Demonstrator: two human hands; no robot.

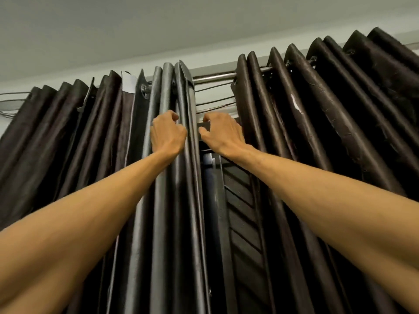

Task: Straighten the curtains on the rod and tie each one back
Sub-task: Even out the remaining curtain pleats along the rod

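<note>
Curtains hung in two dark, glossy panels from a metal rod (215, 76) running from 9 to 2 o'clock under the pale ceiling (158, 23). The left curtain (68, 123) was bunched in close pleats with its inner edge at 12 o'clock; the right curtain (328, 98) began well apart from it, leaving a bare stretch of rod and thin cables (213, 87) between the two edges. Below that opening, toward 6 o'clock, a dark slatted panel (242, 223) showed. The left hand (167, 132) gripped the left curtain's innermost fold, fingers (174, 115) curled tight around the cloth. The right hand (221, 132) sat just beside it in the gap, near the right curtain's edge, its fingers (207, 118) bent about a dark strip (205, 125); whether they held it could not be told.
</note>
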